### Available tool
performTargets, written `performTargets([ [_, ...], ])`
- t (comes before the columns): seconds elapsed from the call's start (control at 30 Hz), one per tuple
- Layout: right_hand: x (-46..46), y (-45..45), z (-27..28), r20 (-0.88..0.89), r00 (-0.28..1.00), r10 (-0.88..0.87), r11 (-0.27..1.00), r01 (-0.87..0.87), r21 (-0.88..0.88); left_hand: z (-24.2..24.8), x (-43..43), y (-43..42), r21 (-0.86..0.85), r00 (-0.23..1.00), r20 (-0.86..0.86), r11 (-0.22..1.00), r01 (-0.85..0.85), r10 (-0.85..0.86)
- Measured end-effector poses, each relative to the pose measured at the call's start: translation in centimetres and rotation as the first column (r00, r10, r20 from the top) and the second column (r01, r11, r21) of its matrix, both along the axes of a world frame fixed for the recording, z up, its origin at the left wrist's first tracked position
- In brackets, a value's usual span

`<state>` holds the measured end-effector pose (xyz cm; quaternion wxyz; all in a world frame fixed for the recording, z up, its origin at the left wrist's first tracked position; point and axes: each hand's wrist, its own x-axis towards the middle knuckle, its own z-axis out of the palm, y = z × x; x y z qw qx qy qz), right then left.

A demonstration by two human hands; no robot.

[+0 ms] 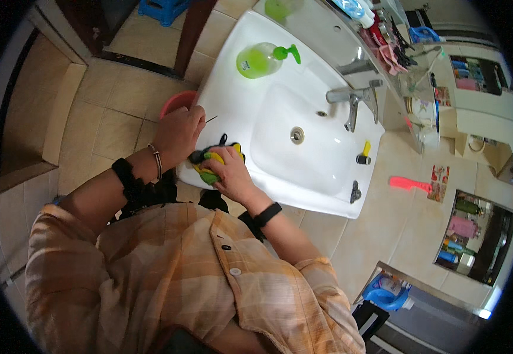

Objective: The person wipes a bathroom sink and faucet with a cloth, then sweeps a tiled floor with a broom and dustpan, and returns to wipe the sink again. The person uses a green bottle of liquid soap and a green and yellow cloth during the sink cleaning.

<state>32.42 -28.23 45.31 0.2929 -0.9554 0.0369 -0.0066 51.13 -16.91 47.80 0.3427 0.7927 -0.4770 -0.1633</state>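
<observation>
At the left front edge of the white washbasin (234,101), my left hand (181,132) pinches a thin dark strip, whose tip sticks out to the right. Whether it is stiff or soft I cannot tell. My right hand (232,175) grips a small bundle of soft black, yellow and green pieces (210,178), pressed on the basin's front corner. A black loop stands up from its top. My fingers hide part of the bundle. Both wrists wear black bands, and a metal bracelet (157,163) is on the left one.
A pump bottle of green liquid soap (258,61) stands at the basin's back left. A chrome faucet (354,99) rises at the back. A yellow-and-black item (364,154) and a dark clump (355,192) lie on the right rim. A red basin (177,102) sits below left.
</observation>
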Motion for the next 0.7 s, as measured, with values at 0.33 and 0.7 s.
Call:
performTargets([
  [0.33,-17.4,-7.7,-0.1,-0.113,0.746,-0.656,0.733,0.594,-0.330,-1.1,-0.1,-2.2,-0.054,0.994,0.004,0.993,0.106,-0.106],
  [0.7,-9.9,-1.9,-2.0,0.030,0.941,-0.337,0.939,0.338,-0.056,-1.9,-3.0,-5.5,0.104,0.924,0.273,0.963,0.249,-0.268],
])
